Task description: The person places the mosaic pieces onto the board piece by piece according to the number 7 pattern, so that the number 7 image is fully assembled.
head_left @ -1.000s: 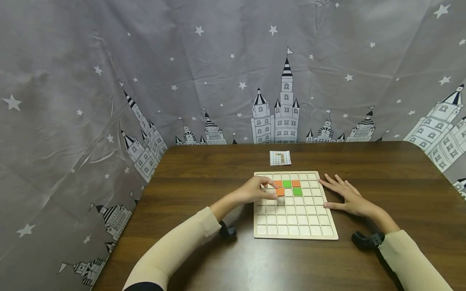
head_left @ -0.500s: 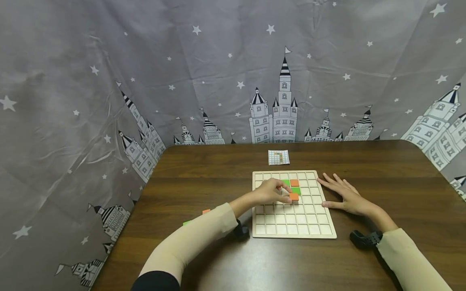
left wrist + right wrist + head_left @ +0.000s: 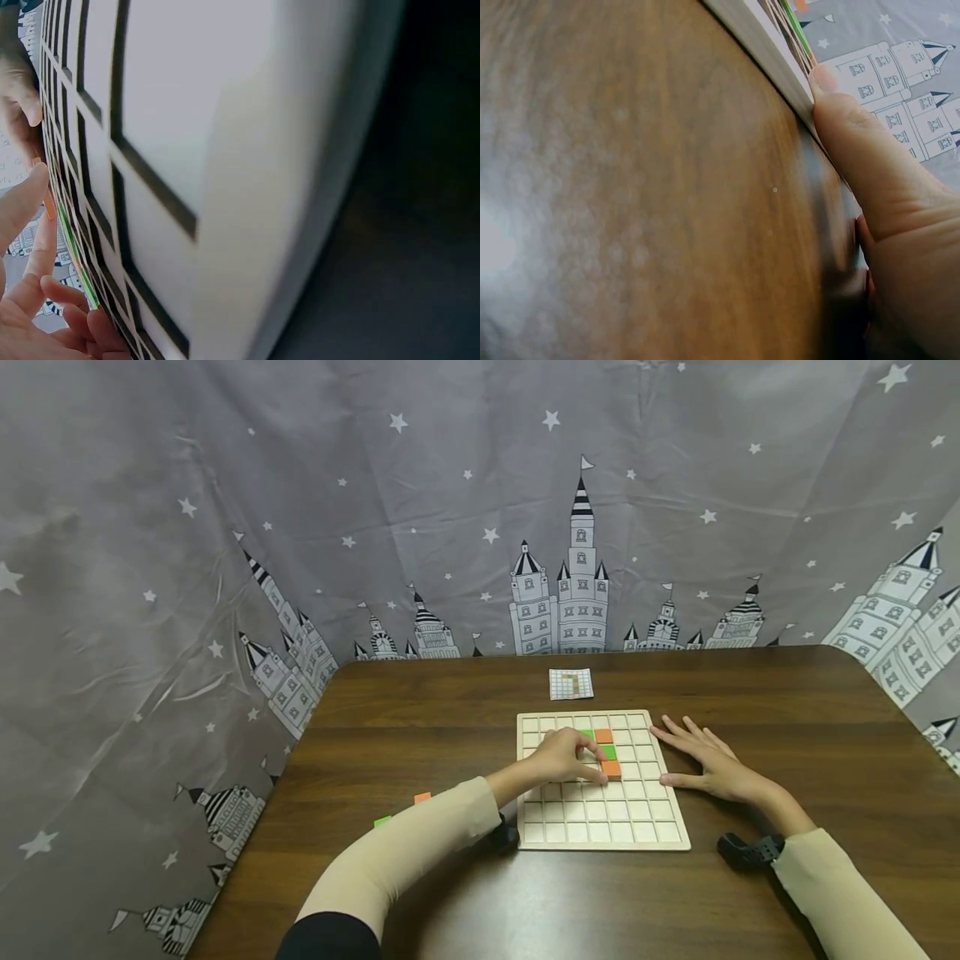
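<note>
My left hand point(image 3: 564, 757) pinches an orange square tile point(image 3: 611, 769) between thumb and index finger, over the wooden grid board point(image 3: 603, 845). That tile lies at or just above a cell nearest my side of a green tile point(image 3: 611, 752). Behind the green one sits another orange tile point(image 3: 603, 736), and a second green tile point(image 3: 588, 734) is partly covered by my fingers. In the left wrist view, the thumb point(image 3: 26, 199) and index finger meet at the orange tile point(image 3: 49, 202). Fingers spread, my right hand point(image 3: 712, 764) rests along the board's right edge; its thumb point(image 3: 855, 142) touches the rim.
Behind the board lies a small printed grid card point(image 3: 571, 684). Left of the board, partly hidden by my left sleeve, are a loose orange tile point(image 3: 422, 797) and a green tile point(image 3: 382, 821). A grey castle-print curtain point(image 3: 450, 510) hangs behind the brown table point(image 3: 420, 718).
My left hand has moved right and slightly toward me across the board, carrying the orange tile down beside the green one. Loose tiles on the left came into sight. My right hand stays put.
</note>
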A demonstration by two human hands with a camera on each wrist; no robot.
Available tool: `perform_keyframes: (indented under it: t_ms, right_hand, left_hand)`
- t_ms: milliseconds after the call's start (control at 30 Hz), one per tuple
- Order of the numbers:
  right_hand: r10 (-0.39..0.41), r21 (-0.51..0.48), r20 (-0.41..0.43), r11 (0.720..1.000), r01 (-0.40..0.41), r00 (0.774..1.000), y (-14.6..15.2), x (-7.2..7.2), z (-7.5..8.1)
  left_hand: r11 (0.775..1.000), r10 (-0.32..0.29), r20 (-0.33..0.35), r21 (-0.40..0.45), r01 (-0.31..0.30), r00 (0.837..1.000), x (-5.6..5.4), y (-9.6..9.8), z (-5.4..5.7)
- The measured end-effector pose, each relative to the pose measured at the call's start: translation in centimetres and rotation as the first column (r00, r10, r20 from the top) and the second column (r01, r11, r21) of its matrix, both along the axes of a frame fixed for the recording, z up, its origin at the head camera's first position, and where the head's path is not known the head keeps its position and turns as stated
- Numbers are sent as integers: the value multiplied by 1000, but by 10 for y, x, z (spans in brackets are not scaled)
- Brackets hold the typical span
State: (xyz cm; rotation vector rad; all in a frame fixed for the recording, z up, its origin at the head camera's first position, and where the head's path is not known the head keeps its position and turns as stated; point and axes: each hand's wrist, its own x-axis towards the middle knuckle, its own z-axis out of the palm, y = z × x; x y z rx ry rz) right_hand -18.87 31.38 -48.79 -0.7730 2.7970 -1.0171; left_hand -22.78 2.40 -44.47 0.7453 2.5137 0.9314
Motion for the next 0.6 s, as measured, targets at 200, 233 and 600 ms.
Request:
perform_keyframes:
  t_ms: [200, 233, 600]
  right_hand:
    - [1, -7, 6, 1000, -1, 1000, -1, 0, 1]
    - [1, -7, 7, 1000, -1, 1000, -1, -1, 1]
    - [-6, 0, 2, 1000, 6, 1000, 0, 0, 0]
  left_hand:
    - [999, 10, -39, -32, -11, 999, 0, 2, -3]
    - [999, 15, -43, -36, -17, 999, 0, 2, -3]
    - [996, 60, -41, -66, -63, 997, 2, 5, -2]
